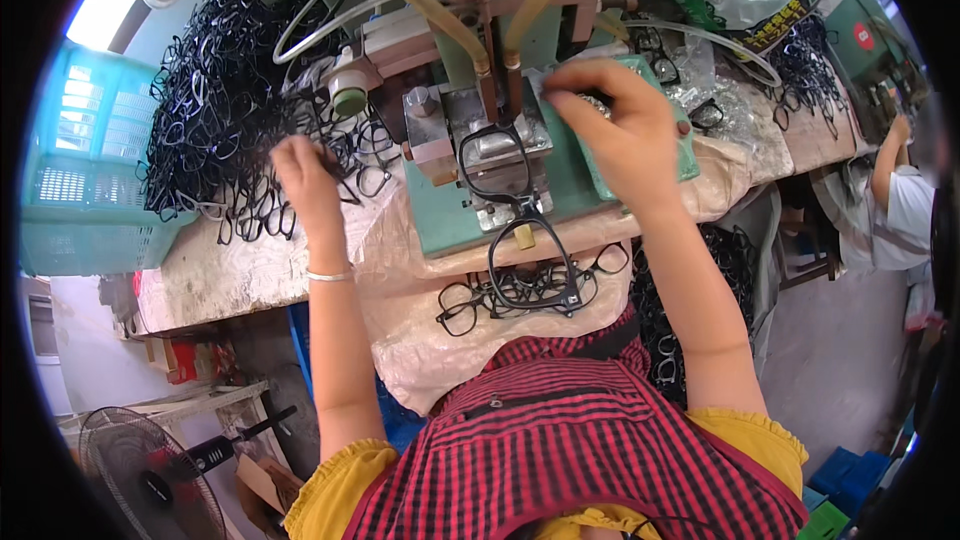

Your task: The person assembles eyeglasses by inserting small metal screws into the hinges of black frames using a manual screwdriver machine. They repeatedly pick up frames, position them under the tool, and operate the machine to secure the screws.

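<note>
Eyeglass frame: a black frame (524, 205) without temples sat at the front of the press machine (432, 210), one rim below the copper-coloured tips (488, 95), the other reaching out past the green base on the wearer's side.

Frame's long axis: it ran from the tips toward the wearer's body, leaning a little to the right at the near end; the bridge lay about halfway, close to a small yellowish block (524, 236).

Right hand: this hand (628, 140) hung right of the tips, over the green tray (688, 162), thumb and forefinger drawn close together; whether a small part was pinched between them could not be told.

Left hand: this hand (305, 180) was at the near edge of the heaped frames (215, 90), fingers bent and blurred; whether they gripped one of the heap could not be told.

Nearer hand: the right was the closer, its fingertips just beside the far rim but apart from it.

Way to the frame: from the right hand it lay leftward and back toward the body; from the left hand it lay across to the right, well apart, with part of the bench between. Neither hand appeared to touch it.

Bench edge: several more black frames (483, 292) lay on the pale covering (410, 340), partly seen through the frame's near rim.
</note>
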A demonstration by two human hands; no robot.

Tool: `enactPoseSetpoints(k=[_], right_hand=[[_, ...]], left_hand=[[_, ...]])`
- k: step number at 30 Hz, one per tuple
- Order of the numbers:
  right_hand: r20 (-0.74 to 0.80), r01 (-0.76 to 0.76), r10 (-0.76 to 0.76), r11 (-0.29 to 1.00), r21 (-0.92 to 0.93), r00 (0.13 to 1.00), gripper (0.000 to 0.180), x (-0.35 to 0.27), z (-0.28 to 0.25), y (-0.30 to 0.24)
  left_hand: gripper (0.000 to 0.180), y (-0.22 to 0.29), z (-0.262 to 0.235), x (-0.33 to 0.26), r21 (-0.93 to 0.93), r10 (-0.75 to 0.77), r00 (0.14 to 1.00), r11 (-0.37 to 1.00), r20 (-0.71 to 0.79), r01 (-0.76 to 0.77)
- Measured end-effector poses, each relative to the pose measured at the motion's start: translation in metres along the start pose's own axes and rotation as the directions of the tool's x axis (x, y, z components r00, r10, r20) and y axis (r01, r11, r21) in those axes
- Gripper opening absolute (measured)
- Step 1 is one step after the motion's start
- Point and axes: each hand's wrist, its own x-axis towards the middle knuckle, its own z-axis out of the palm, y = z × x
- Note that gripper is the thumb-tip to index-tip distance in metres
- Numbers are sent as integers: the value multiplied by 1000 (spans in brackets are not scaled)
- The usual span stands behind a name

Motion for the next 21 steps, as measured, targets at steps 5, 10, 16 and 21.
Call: enactPoseSetpoints(k=[5,10,16,21], right_hand=[[-37,3,2,991,131,999,30,1,30,14],[-71,-128,149,961,245,986,34,-5,29,7],[57,-264,278,800,539,959,39,-6,43,-21],[119,-255,226,882,396,967,45,-12,26,-36]], left_hand=[[21,1,-3,-62,-317,-346,938,890,0,328],[24,80,7,-70,-613,-48,973,769,224,179],[22,170,39,-45,-338,625,728,774,282,-535],[12,167,42,-62,-369,695,634,718,340,-590]])
